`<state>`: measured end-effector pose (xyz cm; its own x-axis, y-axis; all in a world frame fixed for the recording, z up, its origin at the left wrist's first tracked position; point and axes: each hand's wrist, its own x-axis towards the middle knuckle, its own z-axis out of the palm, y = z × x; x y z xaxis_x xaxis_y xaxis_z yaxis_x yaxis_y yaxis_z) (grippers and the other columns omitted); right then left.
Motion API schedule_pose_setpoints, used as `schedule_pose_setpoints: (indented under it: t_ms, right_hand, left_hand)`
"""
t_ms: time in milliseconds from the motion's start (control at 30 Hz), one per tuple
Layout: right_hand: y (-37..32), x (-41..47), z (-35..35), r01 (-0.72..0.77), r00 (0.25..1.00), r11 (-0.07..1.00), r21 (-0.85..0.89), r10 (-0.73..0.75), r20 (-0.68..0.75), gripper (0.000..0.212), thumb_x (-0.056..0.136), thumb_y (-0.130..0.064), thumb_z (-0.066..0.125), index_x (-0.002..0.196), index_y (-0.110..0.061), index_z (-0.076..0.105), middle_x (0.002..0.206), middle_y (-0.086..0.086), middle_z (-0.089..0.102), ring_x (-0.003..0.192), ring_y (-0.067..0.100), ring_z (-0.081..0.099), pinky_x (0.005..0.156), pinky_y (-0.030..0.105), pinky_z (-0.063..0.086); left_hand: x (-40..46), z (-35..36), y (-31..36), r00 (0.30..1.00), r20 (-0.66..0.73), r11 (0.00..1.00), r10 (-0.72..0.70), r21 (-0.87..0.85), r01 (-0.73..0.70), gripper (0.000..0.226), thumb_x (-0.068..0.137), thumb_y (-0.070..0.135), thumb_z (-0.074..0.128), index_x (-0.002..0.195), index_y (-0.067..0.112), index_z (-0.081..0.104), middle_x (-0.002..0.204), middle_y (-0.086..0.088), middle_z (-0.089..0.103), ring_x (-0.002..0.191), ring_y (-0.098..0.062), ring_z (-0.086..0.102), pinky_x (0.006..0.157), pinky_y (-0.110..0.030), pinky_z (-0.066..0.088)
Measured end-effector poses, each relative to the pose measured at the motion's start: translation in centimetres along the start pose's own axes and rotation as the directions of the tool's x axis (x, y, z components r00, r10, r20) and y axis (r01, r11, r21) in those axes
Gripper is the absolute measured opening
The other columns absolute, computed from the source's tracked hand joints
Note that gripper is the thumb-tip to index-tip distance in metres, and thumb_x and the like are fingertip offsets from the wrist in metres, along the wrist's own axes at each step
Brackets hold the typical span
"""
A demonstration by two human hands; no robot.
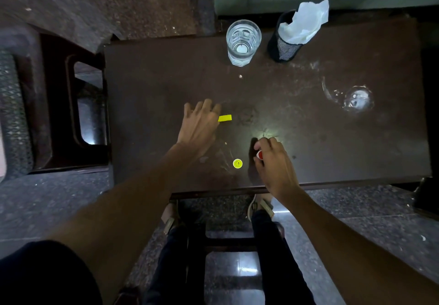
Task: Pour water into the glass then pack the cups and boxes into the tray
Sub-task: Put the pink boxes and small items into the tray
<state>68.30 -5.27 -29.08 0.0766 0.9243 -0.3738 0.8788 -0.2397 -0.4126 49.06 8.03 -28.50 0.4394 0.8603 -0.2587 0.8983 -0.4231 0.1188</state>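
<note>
Glass holds water at table's far edge; pouring looks done, packing in hand. Nearer than glass: left hand flat, fingers relaxed, touching yellow block; right hand pinches red-and-white piece. No tray visible; next needs one. Dark scuffed tabletop, speckled stone floor.

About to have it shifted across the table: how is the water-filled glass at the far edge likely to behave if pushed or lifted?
The glass looks tall and holds water, so a high push may tip or slosh it. Its clear faceted wall is probably smooth, rigid and breakable. It will likely feel heavy for its size.
</note>
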Motion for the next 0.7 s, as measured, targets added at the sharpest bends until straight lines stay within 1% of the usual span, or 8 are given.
schedule_pose_setpoints:
  t_ms: [100, 167, 233, 300, 400, 500, 567, 700]
  right_hand:
    - [-0.6, -0.5, 0.2, 0.047, 0.998, 0.999, -0.004, -0.047, -0.037, 0.019, 0.098, -0.013, 0.063, 0.116, -0.015, 0.06, 0.112, 0.006, 0.058, 0.096, 0.028, 0.061, 0.078, 0.035, 0.046]
    - [-1.2, -1.1, 0.5, 0.077, 0.996, 0.997, 0.008, -0.077, -0.036, 0.02, 0.099, -0.013, 0.06, 0.118, -0.015, 0.059, 0.114, 0.006, 0.055, 0.089, 0.028, 0.062, 0.073, 0.032, 0.043]
    - [-1.8, -1.7, 1.1, 0.076, 0.997, 0.996, 0.039, -0.076, -0.003, 0.022, 0.101, -0.012, 0.056, 0.122, -0.015, 0.058, 0.119, 0.007, 0.052, 0.087, 0.03, 0.063, 0.071, 0.033, 0.045]
    - [-2.1, -2.1, 1.6, 0.053, 0.998, 0.998, 0.041, -0.054, 0.019, 0.026, 0.102, -0.012, 0.054, 0.127, -0.015, 0.059, 0.124, 0.008, 0.05, 0.089, 0.032, 0.064, 0.074, 0.039, 0.052]
    - [-2.7, -2.3, 2.2, 0.012, 1.0, 0.999, 0.042, -0.013, 0.01, 0.032, 0.1, -0.009, 0.055, 0.131, -0.015, 0.062, 0.129, 0.007, 0.049, 0.091, 0.031, 0.065, 0.078, 0.044, 0.057]
    - [-3.2, -2.3, 2.4, 0.011, 1.0, 0.999, 0.03, -0.01, -0.004, 0.032, 0.097, -0.006, 0.058, 0.128, -0.015, 0.064, 0.128, 0.005, 0.051, 0.091, 0.028, 0.066, 0.076, 0.041, 0.057]
    - [-3.3, -2.3, 2.5, 0.016, 1.0, 1.0, 0.015, -0.016, -0.014, 0.032, 0.096, -0.004, 0.06, 0.125, -0.015, 0.065, 0.127, 0.003, 0.052, 0.093, 0.026, 0.065, 0.076, 0.039, 0.055]
    - [-3.6, -2.2, 2.8, 0.013, 1.0, 1.0, 0.006, -0.013, -0.015, 0.031, 0.099, -0.006, 0.058, 0.128, -0.013, 0.066, 0.13, 0.003, 0.052, 0.097, 0.027, 0.067, 0.079, 0.042, 0.058]
  left_hand:
    - [-1.1, -0.1, 0.3, 0.994, -0.078, 0.987, -0.077, -0.15, 0.064, 0.01, 0.102, 0.019, 0.054, 0.112, 0.019, 0.056, 0.107, -0.002, 0.065, 0.102, -0.03, 0.064, 0.093, -0.043, 0.037]
    - [-2.0, -0.2, 0.6, 0.984, -0.101, 0.956, -0.149, -0.269, 0.117, 0.007, 0.102, 0.02, 0.056, 0.109, 0.019, 0.056, 0.1, -0.002, 0.069, 0.097, -0.03, 0.066, 0.092, -0.044, 0.039]
    - [-3.3, 0.0, 0.9, 0.968, -0.104, 0.897, -0.23, -0.407, 0.17, 0.008, 0.099, 0.02, 0.063, 0.103, 0.018, 0.057, 0.093, -0.002, 0.071, 0.09, -0.033, 0.067, 0.087, -0.046, 0.041]
    - [-4.5, 0.5, 1.1, 0.944, -0.059, 0.796, -0.326, -0.555, 0.24, 0.012, 0.096, 0.02, 0.069, 0.099, 0.019, 0.058, 0.088, 0.0, 0.072, 0.085, -0.032, 0.068, 0.081, -0.045, 0.047]
    - [-6.3, 1.5, 1.6, 0.898, 0.062, 0.619, -0.435, -0.704, 0.348, 0.016, 0.093, 0.021, 0.076, 0.099, 0.02, 0.062, 0.085, 0.007, 0.072, 0.079, -0.022, 0.069, 0.073, -0.038, 0.053]
    - [-7.6, 2.6, 2.1, 0.848, 0.158, 0.432, -0.506, -0.805, 0.407, 0.017, 0.092, 0.021, 0.08, 0.102, 0.021, 0.066, 0.083, 0.011, 0.072, 0.073, -0.007, 0.068, 0.067, -0.02, 0.053]
    - [-8.2, 2.9, 2.2, 0.822, 0.202, 0.337, -0.533, -0.84, 0.425, 0.017, 0.093, 0.022, 0.08, 0.106, 0.018, 0.07, 0.087, 0.007, 0.074, 0.076, -0.006, 0.07, 0.065, -0.012, 0.051]
    - [-9.1, 3.0, 2.1, 0.782, 0.27, 0.252, -0.562, -0.844, 0.473, 0.017, 0.092, 0.023, 0.081, 0.104, 0.013, 0.074, 0.086, 0.004, 0.074, 0.081, -0.013, 0.073, 0.072, -0.025, 0.056]
